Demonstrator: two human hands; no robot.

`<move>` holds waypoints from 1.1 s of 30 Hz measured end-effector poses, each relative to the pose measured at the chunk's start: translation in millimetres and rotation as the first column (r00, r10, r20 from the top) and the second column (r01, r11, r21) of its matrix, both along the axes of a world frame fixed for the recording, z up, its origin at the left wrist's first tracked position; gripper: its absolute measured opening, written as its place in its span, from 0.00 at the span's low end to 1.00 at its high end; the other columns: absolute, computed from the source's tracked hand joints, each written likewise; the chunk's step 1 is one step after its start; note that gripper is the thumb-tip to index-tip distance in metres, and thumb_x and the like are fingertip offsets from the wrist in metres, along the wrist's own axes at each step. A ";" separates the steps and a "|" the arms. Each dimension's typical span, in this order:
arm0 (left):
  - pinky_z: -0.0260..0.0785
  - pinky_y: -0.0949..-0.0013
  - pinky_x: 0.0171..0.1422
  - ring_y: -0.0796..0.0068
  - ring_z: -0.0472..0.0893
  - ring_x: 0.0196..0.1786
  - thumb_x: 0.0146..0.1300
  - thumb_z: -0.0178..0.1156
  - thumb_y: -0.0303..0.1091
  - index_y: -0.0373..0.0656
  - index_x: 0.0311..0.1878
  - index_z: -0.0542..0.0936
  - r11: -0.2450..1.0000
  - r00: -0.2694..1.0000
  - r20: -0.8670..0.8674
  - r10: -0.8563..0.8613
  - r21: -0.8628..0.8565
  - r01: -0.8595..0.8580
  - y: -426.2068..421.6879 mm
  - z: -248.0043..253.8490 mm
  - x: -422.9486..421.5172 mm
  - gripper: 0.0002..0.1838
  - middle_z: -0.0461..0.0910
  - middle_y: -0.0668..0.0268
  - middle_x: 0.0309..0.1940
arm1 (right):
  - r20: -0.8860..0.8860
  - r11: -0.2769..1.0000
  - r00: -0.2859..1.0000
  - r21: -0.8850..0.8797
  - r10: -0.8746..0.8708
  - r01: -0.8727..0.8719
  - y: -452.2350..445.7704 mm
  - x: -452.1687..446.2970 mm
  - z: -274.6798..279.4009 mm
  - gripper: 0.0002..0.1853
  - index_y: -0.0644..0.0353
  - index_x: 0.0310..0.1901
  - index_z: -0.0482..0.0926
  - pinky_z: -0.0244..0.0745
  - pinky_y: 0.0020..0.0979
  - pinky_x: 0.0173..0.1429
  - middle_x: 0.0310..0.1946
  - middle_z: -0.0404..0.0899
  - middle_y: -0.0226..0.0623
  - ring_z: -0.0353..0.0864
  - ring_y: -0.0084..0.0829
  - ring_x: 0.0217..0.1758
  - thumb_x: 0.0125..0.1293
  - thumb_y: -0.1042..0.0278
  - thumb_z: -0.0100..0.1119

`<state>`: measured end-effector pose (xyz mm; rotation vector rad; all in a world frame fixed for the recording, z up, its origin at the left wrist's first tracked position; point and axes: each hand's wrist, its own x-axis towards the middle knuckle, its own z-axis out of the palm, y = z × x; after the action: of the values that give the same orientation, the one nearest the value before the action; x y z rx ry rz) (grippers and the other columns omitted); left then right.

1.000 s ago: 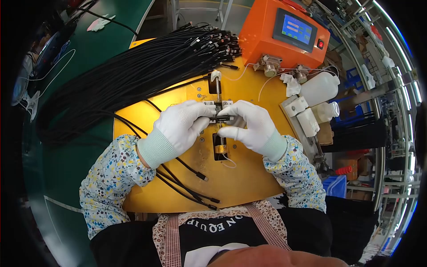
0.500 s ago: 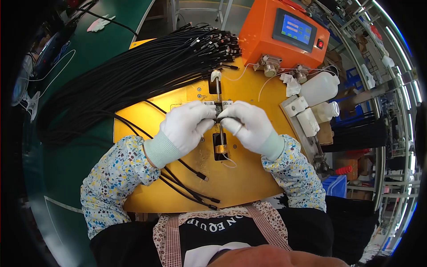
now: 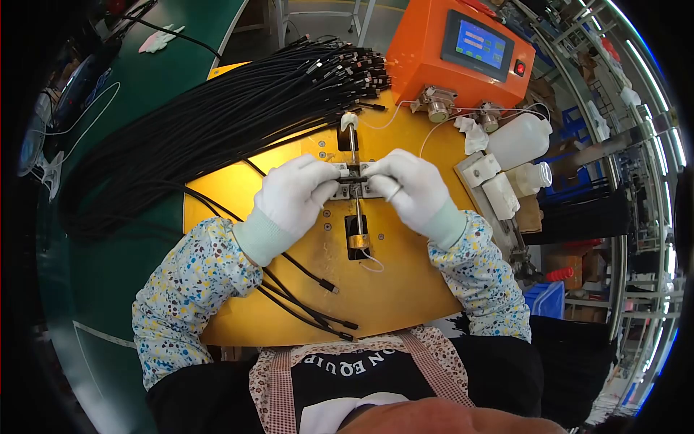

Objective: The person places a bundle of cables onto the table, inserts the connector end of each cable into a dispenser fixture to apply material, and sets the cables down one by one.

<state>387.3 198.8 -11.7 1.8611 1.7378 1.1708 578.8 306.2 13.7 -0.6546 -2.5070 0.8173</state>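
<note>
My left hand (image 3: 289,199), in a white glove, is closed on one side of a thin black cable (image 3: 353,179). The gloved fingers of my right hand (image 3: 413,189) pinch its other side. Between the fingertips the cable lies crosswise over a small metal fixture (image 3: 355,192); whether it rests in the fixture or just above cannot be told. Shiny metal rods run to the fixture, an upper rod (image 3: 353,143) and a lower rod (image 3: 358,211). My fingers hide the cable's ends.
A large bundle of black cables (image 3: 210,123) lies at the left. Several loose cable ends (image 3: 329,286) lie near my body on the yellow plate (image 3: 412,289). An orange machine with a screen (image 3: 477,45) stands at the back right, beside a white bottle (image 3: 520,141).
Both hands have shifted slightly away from my body, and their fingertips have moved apart. The black cable and more of the fixture now show between them.
</note>
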 end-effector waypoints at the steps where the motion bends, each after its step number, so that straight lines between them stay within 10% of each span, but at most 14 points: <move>1: 0.73 0.65 0.38 0.61 0.79 0.33 0.56 0.63 0.22 0.42 0.47 0.82 0.999 0.998 -0.055 -0.001 0.038 0.003 1.7 -1.4 -0.4 0.14 0.77 0.61 0.30 | 0.019 1.000 0.999 -0.006 -0.026 0.026 4.8 1.7 -1.5 0.05 0.56 0.37 0.80 0.73 0.40 0.41 0.31 0.78 0.39 0.79 0.43 0.37 0.62 0.66 0.61; 10: 0.71 0.64 0.42 0.64 0.76 0.37 0.54 0.56 0.23 0.48 0.53 0.81 0.983 0.878 -0.479 -0.028 0.145 0.110 2.4 -11.3 -4.8 0.21 0.75 0.66 0.32 | 0.074 0.928 0.997 0.370 0.021 -0.047 10.2 -2.2 -8.0 0.04 0.54 0.34 0.77 0.70 0.37 0.42 0.31 0.76 0.32 0.77 0.38 0.37 0.61 0.67 0.61; 16: 0.72 0.64 0.45 0.67 0.76 0.41 0.56 0.55 0.27 0.48 0.54 0.78 0.992 0.843 -0.529 -0.096 0.023 0.127 5.0 -14.5 -13.9 0.20 0.76 0.68 0.35 | 0.144 0.943 0.988 0.319 0.050 -0.094 24.4 -7.3 6.3 0.04 0.54 0.30 0.78 0.70 0.37 0.42 0.30 0.76 0.31 0.77 0.37 0.36 0.60 0.66 0.61; 21: 0.72 0.64 0.44 0.65 0.77 0.38 0.54 0.56 0.24 0.49 0.58 0.78 0.986 0.789 -0.603 -0.117 0.025 0.166 4.1 -6.0 -12.2 0.25 0.75 0.66 0.32 | 0.197 0.689 0.980 0.708 0.018 -0.155 39.7 -63.0 32.2 0.03 0.51 0.31 0.82 0.69 0.34 0.40 0.29 0.77 0.31 0.78 0.33 0.36 0.59 0.65 0.62; 25: 0.71 0.64 0.44 0.65 0.76 0.37 0.54 0.55 0.24 0.51 0.58 0.78 0.985 0.771 -0.622 -0.138 -0.002 0.174 5.1 -4.0 -12.7 0.25 0.74 0.67 0.32 | 0.838 0.732 0.503 0.476 -0.211 -0.487 27.0 -135.7 48.1 0.09 0.49 0.41 0.87 0.67 0.33 0.54 0.37 0.86 0.26 0.83 0.29 0.49 0.59 0.63 0.64; 27: 0.71 0.64 0.44 0.66 0.75 0.37 0.54 0.55 0.24 0.51 0.59 0.78 0.983 0.764 -0.630 -0.139 0.008 0.185 5.0 -4.1 -12.8 0.26 0.74 0.67 0.31 | 0.924 0.746 0.340 0.350 -0.176 -0.566 42.8 -161.8 25.2 0.12 0.48 0.46 0.87 0.79 0.37 0.37 0.38 0.86 0.24 0.86 0.29 0.43 0.61 0.62 0.63; 33: 0.72 0.64 0.44 0.67 0.76 0.38 0.55 0.56 0.26 0.51 0.58 0.78 0.985 0.784 -0.610 -0.115 0.034 0.170 4.5 -6.0 -12.3 0.24 0.75 0.68 0.32 | 0.894 0.715 0.410 0.405 -0.179 -0.570 47.5 -160.0 34.3 0.09 0.56 0.40 0.87 0.79 0.32 0.45 0.36 0.87 0.34 0.86 0.32 0.44 0.61 0.67 0.61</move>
<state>375.0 203.3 -17.7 2.5770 1.8085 0.6201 418.8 353.8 48.0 -0.5513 -3.5700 -0.7412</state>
